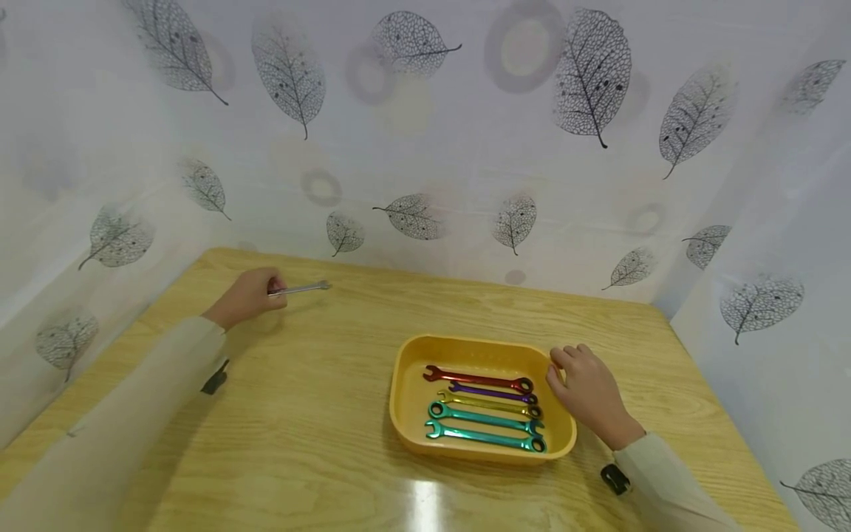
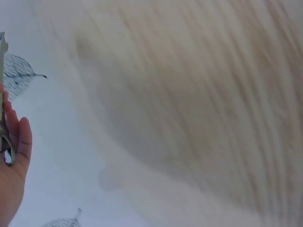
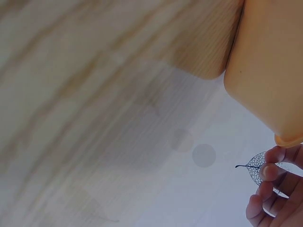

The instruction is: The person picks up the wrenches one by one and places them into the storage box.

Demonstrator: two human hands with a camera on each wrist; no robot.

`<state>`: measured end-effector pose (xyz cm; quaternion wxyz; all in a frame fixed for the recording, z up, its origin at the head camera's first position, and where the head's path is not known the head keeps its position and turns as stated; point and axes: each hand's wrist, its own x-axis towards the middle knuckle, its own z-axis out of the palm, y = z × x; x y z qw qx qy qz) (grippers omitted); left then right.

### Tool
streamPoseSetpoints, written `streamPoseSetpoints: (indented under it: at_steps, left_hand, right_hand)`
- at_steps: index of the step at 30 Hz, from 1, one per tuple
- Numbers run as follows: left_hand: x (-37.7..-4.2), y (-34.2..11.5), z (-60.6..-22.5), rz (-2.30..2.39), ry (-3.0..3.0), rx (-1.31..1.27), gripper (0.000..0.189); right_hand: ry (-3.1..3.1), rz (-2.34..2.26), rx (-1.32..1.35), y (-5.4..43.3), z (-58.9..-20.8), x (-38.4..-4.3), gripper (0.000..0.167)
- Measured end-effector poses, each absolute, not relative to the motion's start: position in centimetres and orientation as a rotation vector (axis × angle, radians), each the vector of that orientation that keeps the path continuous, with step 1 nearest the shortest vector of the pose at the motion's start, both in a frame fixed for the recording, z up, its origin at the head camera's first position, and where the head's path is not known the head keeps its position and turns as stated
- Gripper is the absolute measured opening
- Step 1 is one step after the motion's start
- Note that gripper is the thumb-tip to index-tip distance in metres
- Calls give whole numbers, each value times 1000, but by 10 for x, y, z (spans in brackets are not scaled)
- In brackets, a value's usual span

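Observation:
Out at the far left of the table, my left hand [image 1: 255, 295] grips a silver wrench [image 1: 302, 288], one end pointing right. At the left edge of the left wrist view, the wrench's ring end [image 2: 8, 151] lies against the palm. My right hand [image 1: 592, 388] is at the right side of a yellow plastic tray [image 1: 482, 344], thumb and fingers pinching its rim. Within the tray lie a red wrench [image 1: 477, 379], a purple wrench [image 1: 492, 392], a gold wrench [image 1: 488, 403] and two teal wrenches [image 1: 485, 420], roughly parallel. The right wrist view shows the tray's outer wall [image 3: 267, 61] above bent fingers.
The wood-grain table [image 1: 319, 414] is backed and flanked by a pale curtain [image 1: 432, 170] printed with leaves. A glare spot shows near the table's front. Dark wrist devices, such as the right one [image 1: 615, 479], sit at both sleeves.

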<state>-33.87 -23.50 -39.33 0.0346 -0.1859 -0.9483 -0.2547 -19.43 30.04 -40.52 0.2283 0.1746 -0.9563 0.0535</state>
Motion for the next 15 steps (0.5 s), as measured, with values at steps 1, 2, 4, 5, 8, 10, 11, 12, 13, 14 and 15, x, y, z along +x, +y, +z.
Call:
streamPoseSetpoints:
  at_steps: [1,2,4,5,8,10,11,12,13,14,15]
  left_hand:
    - [-338,-232,-391,-787,-2912,-575,13]
    - [-338,-229,-390,-790,-2908,-577,14]
    - [-338,-223,-387,-798,-2899,-586,14]
    - [-337,-220,-385,-794,-2894,-589,15]
    - [-336,-212,-381,-802,-2876,-594,15]
    - [-334,-206,-378,-802,-2865,-590,15]
    - [-333,-203,-376,-807,-2857,-590,15]
    - [-332,-200,-374,-813,-2851,-589,16]
    - [-331,-196,-372,-817,-2846,-588,16]
    - [-330,-192,-370,-818,-2841,-589,17]
    - [-329,-189,-368,-825,-2832,-593,17]
  right_hand:
    - [-2637,148,480,300,-405,-195,20]
    - [-2643,150,477,300,-405,-195,19]
    - [-2653,150,473,300,-405,-195,19]
    - [-2658,150,470,300,-405,-195,18]
    - [-2667,151,468,300,-405,-195,18]
    - [-2662,151,469,300,-405,-195,18]
    - [-2661,151,469,300,-405,-195,18]
    - [-2657,150,470,300,-405,-195,18]
    - [-2653,150,471,300,-405,-195,18]
    - [-2651,150,471,300,-405,-195,18]
    - [-2649,149,472,300,-405,-195,18]
